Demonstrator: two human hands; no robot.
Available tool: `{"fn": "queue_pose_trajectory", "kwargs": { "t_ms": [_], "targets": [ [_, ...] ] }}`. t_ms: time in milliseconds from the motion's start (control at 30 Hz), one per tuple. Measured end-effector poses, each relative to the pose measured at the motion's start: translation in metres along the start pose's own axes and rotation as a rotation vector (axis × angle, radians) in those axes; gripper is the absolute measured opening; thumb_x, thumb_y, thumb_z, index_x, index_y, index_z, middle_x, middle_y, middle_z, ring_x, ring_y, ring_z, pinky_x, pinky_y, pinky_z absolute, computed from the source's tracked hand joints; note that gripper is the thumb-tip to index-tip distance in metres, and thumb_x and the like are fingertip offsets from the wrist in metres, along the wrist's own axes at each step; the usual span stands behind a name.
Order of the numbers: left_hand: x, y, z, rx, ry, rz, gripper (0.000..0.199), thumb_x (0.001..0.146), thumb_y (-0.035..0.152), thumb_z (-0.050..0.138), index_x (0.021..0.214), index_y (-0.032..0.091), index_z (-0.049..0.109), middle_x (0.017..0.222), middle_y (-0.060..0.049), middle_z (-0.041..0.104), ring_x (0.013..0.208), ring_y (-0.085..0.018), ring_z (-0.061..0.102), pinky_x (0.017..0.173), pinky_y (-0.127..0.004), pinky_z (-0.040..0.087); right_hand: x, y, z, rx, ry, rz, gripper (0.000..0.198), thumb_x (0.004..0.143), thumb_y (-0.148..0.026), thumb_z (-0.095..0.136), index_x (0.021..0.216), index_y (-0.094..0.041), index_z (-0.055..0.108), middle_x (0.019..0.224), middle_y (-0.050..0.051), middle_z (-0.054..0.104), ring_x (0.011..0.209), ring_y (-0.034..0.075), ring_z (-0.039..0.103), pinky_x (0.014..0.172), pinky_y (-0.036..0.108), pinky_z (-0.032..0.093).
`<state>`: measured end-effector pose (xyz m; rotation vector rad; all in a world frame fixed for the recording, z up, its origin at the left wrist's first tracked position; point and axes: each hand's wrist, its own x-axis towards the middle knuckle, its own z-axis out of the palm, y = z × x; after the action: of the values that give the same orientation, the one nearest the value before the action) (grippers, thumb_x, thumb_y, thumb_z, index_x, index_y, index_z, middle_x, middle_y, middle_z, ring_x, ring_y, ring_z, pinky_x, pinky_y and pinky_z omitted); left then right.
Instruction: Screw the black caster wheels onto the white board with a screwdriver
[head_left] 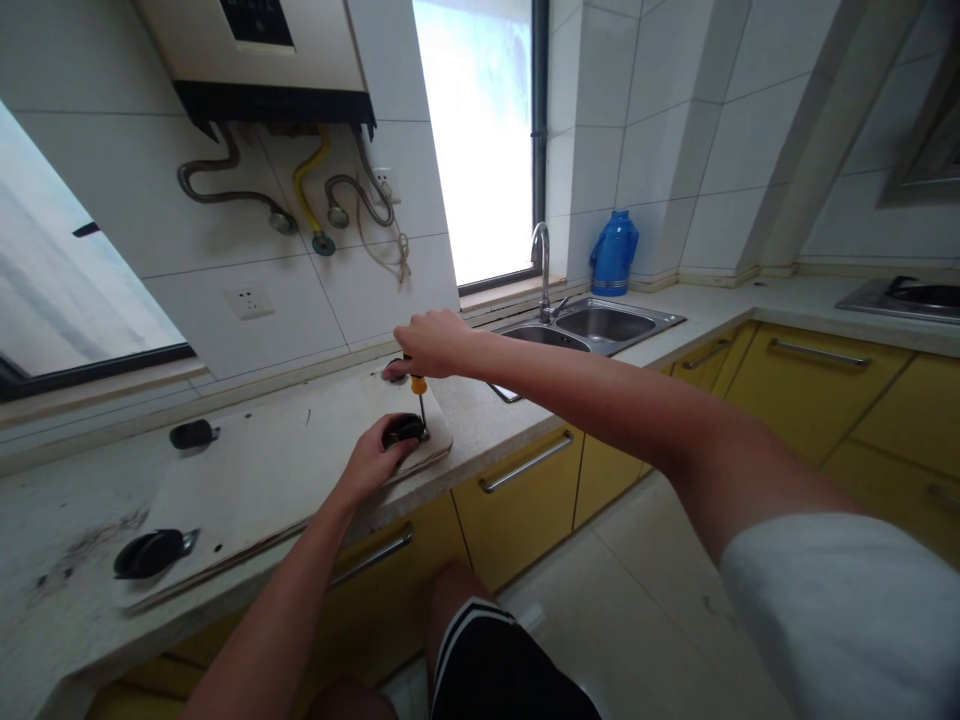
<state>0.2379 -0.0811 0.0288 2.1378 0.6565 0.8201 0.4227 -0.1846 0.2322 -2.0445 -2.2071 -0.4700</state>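
White sleeve (832, 600) nearest, lower right; black shorts (510, 665) at bottom centre. Right hand (437, 345): fingers closed round the handle of the screwdriver (418, 385), its yellow end showing below the fist. Shaft near upright, tip down at the metal mount of a castor (403, 430); too small to tell whether it sits in a screw. Left hand (373, 460): thumb and fingers gripping that castor's black wheel, at the near right corner of the board (277, 470). Board lies flat on the counter (491, 425), castors upward; other castors (146, 555) at both left corners and the far right one, the last partly hidden. Sink (660, 325) with tap (543, 265) further right, blue flask (615, 255) behind it. Heater (277, 60) on the wall above, hoses hanging
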Motion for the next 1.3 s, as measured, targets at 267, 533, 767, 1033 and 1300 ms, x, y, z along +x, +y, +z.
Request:
{"fn": "queue_pose_trajectory", "kwargs": {
  "t_ms": [267, 533, 767, 1033, 1300],
  "targets": [
    [-0.001, -0.001, 0.001, -0.001, 0.023, 0.006, 0.047, 0.083, 0.046, 0.080, 0.123, 0.022, 0.072, 0.126, -0.013, 0.083, 0.118, -0.035, 0.078, 0.113, -0.056, 0.058, 0.006, -0.016, 0.011, -0.066, 0.096, -0.034, 0.051, 0.106, -0.058, 0.067, 0.138, -0.020, 0.065, 0.121, 0.020, 0.080, 0.114, 0.036, 0.075, 0.088, 0.041, 0.054],
    [0.000, -0.011, 0.004, 0.015, 0.049, 0.035, 0.049, 0.084, 0.048, 0.078, 0.125, 0.021, 0.074, 0.125, -0.014, 0.083, 0.115, -0.035, 0.078, 0.111, -0.056, 0.058, 0.017, -0.007, 0.007, -0.021, 0.056, 0.084, 0.057, 0.094, -0.062, 0.082, 0.127, -0.018, 0.074, 0.123, 0.021, 0.079, 0.116, 0.037, 0.076, 0.090, 0.042, 0.058],
    [-0.001, -0.009, 0.003, -0.010, 0.027, 0.040, 0.049, 0.085, 0.047, 0.077, 0.126, 0.020, 0.074, 0.127, -0.014, 0.082, 0.118, -0.035, 0.077, 0.112, -0.055, 0.058, 0.022, 0.007, -0.003, 0.114, -0.167, -0.024, 0.054, 0.077, -0.045, 0.100, 0.119, -0.020, 0.077, 0.111, 0.013, 0.084, 0.089, 0.027, 0.079, 0.074, 0.035, 0.054],
    [-0.001, -0.011, 0.004, -0.014, 0.035, 0.052, 0.047, 0.087, 0.047, 0.077, 0.126, 0.021, 0.074, 0.129, -0.013, 0.083, 0.120, -0.035, 0.077, 0.114, -0.056, 0.057, 0.017, -0.006, 0.006, 0.033, -0.011, 0.103, 0.068, 0.089, -0.076, 0.079, 0.124, -0.018, 0.075, 0.116, 0.021, 0.082, 0.112, 0.038, 0.078, 0.085, 0.042, 0.058],
    [0.000, -0.016, 0.005, 0.004, 0.042, 0.045, 0.049, 0.086, 0.047, 0.076, 0.128, 0.021, 0.074, 0.130, -0.013, 0.082, 0.121, -0.036, 0.076, 0.113, -0.055, 0.056, 0.021, -0.009, 0.002, 0.014, -0.059, 0.112, 0.071, 0.088, -0.080, 0.076, 0.125, -0.019, 0.075, 0.119, 0.020, 0.082, 0.117, 0.040, 0.078, 0.088, 0.042, 0.060]
  ]
}}
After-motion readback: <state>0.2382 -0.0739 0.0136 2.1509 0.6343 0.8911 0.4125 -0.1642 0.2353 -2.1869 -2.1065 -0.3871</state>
